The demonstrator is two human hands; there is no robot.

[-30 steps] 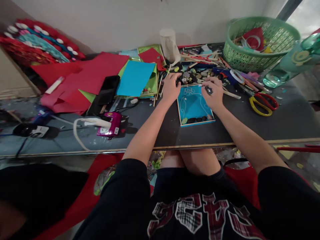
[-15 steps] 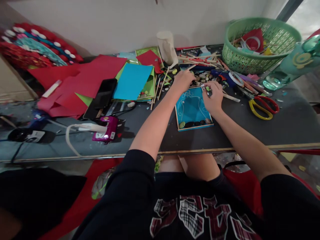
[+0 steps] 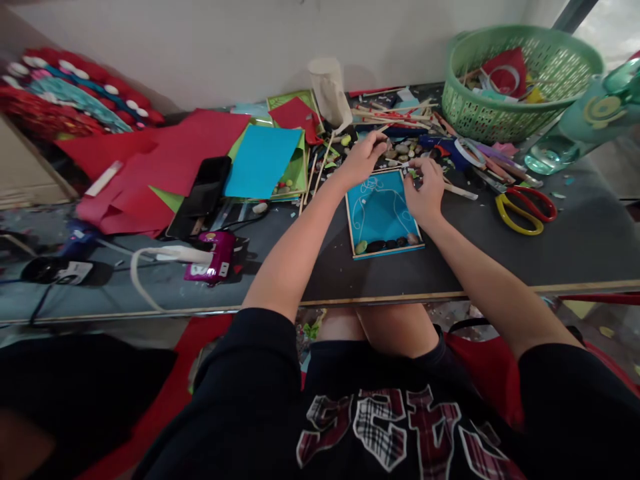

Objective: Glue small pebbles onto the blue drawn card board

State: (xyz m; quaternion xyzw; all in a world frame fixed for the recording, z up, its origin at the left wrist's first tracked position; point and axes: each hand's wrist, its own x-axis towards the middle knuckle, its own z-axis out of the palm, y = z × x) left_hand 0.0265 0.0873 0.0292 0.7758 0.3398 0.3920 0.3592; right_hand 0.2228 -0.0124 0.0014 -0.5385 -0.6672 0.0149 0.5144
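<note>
My left hand [image 3: 366, 160] hovers just beyond the top edge of a blue panel [image 3: 381, 213], beside a pile of pebbles [image 3: 400, 149]. Its thumb and fingers are pinched together, and what is between them is too small to name. At the panel's upper right corner, my right hand [image 3: 425, 192] pinches a small white piece [image 3: 404, 165]. Thin wooden sticks frame the panel, white line drawings mark its face, and a row of dark and light stones [image 3: 385, 245] lies along its near edge.
Scissors [image 3: 525, 210], a green basket [image 3: 520, 113] and a water bottle [image 3: 580, 127] are on the right. Blue paper [image 3: 263, 160], red sheets [image 3: 185, 150], a black phone [image 3: 209, 183] and a purple power adapter [image 3: 215, 257] with cables lie to the left. Loose sticks [image 3: 395, 117] cover the back.
My left hand has come up a little from the pebbles, its fingers now pinched. The right hand stays near the panel's corner. The whole view has shifted slightly.
</note>
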